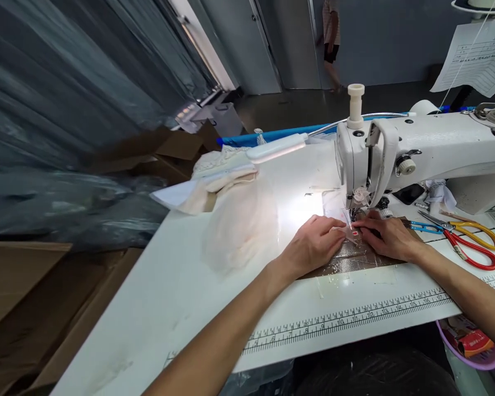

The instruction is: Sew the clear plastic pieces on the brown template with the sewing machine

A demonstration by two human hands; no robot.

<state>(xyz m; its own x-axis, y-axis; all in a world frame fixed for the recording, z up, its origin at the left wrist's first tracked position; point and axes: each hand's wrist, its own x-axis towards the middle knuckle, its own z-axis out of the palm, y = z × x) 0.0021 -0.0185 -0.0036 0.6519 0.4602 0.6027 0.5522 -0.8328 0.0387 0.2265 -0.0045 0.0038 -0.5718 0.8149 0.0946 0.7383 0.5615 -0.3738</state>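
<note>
A small piece of sheer white fabric (350,235) lies under the needle area of a white sewing machine (449,143). From the left, my left hand (315,245) presses its closed fingers on the fabric's edge. My right hand (388,237) is on the other side, thumb and index finger pinching the fabric close to the presser foot (353,214). A small red-and-white mark shows between the hands. Beneath them is a brown, shiny plate (342,263) strewn with bits of thread. The fingertips partly cover the fabric.
Right of my right hand lie red-and-yellow-handled scissors (464,234) and blue thread snips (424,226). Pale sheer fabric (241,225) is heaped on the left of the white table (148,308). A lit lamp (277,148) hangs above. Cardboard boxes (45,297) stand left; a person (331,33) is behind.
</note>
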